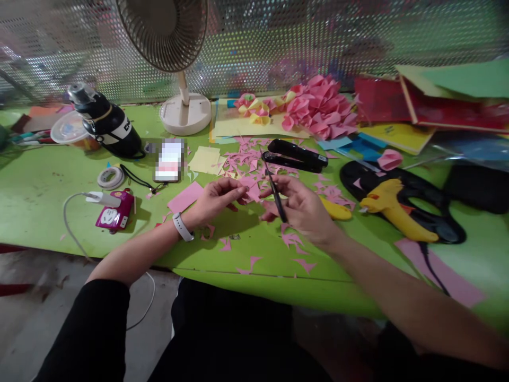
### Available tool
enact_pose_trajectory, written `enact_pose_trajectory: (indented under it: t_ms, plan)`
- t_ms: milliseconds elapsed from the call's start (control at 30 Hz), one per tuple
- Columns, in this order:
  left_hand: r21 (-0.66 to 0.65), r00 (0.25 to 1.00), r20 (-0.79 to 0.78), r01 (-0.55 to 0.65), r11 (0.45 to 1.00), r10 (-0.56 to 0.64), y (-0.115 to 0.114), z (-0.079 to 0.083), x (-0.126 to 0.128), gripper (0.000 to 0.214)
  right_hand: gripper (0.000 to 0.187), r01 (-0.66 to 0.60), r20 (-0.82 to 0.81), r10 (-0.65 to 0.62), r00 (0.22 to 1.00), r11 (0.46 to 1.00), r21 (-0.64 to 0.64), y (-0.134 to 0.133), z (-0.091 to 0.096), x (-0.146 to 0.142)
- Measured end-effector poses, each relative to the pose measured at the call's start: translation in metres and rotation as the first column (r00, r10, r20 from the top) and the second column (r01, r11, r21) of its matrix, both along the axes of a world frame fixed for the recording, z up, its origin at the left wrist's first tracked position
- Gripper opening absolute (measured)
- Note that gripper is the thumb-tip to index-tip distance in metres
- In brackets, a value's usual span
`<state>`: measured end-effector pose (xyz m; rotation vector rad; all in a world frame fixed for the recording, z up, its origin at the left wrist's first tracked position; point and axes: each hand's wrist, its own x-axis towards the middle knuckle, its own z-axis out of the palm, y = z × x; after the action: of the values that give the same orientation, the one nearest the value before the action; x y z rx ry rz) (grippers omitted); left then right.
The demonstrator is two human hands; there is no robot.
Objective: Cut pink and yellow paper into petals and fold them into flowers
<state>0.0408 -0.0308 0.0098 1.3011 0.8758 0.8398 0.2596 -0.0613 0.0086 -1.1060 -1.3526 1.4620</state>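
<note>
My left hand [222,197], with a pale watch on its wrist, pinches a small piece of pink paper [253,189] between thumb and fingers. In my right hand [300,204] is a pair of scissors [274,190]; the dark blades point up and away from me, beside the paper. The fingers partly hide the handles. Pink paper scraps [244,159] lie scattered behind and below both hands. Left of my left hand rests a flat pink paper rectangle [185,197]. Behind the scissors lies a black stapler [298,155].
A yellow glue gun [392,209] rests on a black stand at right. Folded pink paper petals [318,109] are heaped at the back. A white fan [185,114], a black bottle [109,124], a phone [170,160], tape [110,178] and a purple power adapter [115,211] stand left.
</note>
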Motion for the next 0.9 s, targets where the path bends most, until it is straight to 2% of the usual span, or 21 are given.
enact_pose_trajectory:
  t_ms: [167,300,367,433,500,533,600,667,700,800,900]
  plan:
    - [0.082,0.997,0.017,-0.073,0.994,0.071,0.014,0.001,-0.013,0.030,0.050,-0.157,0.062,0.163,0.985,0.984,-0.089,0.003,0.003,0.011]
    - [0.105,0.995,0.033,-0.102,0.989,0.099,0.021,0.000,-0.018,0.030,0.045,-0.169,0.179,0.184,0.967,0.981,-0.094,0.007,0.007,0.019]
    - [0.095,0.999,-0.038,-0.035,0.995,0.038,0.022,0.002,-0.019,0.029,0.037,-0.130,0.275,0.139,0.951,0.990,-0.050,0.013,0.008,0.028]
    - [0.022,0.976,-0.168,0.148,0.989,-0.142,0.021,0.004,-0.020,0.026,0.035,-0.072,0.414,0.059,0.908,0.997,0.017,0.020,0.007,0.041]
    - [-0.101,0.892,-0.265,0.351,0.931,-0.365,0.019,0.006,-0.020,0.022,0.037,-0.010,0.600,-0.055,0.798,0.995,0.104,0.030,0.005,0.055]
    - [-0.147,0.848,-0.288,0.420,0.896,-0.445,0.017,0.007,-0.020,0.020,0.038,0.014,0.696,-0.121,0.708,0.987,0.158,0.035,0.005,0.061]
    - [-0.172,0.803,-0.323,0.471,0.865,-0.501,0.016,0.007,-0.019,0.022,0.038,0.026,0.842,-0.222,0.491,0.970,0.240,0.043,0.006,0.070]
    - [-0.113,0.806,-0.381,0.446,0.888,-0.453,0.015,0.007,-0.020,0.027,0.035,0.027,0.909,-0.253,0.331,0.966,0.259,0.048,0.008,0.074]
    - [-0.060,0.817,-0.416,0.413,0.909,-0.399,0.016,0.007,-0.021,0.029,0.032,0.030,0.925,-0.251,0.286,0.967,0.253,0.050,0.010,0.075]
    - [0.160,0.850,-0.502,0.272,0.949,-0.159,0.021,0.008,-0.024,0.032,0.028,0.047,0.945,-0.219,0.244,0.976,0.214,0.050,0.018,0.074]
    - [0.400,0.830,-0.548,0.147,0.905,0.107,0.026,0.009,-0.028,0.022,0.027,0.102,0.948,-0.195,0.253,0.979,0.175,0.051,0.025,0.074]
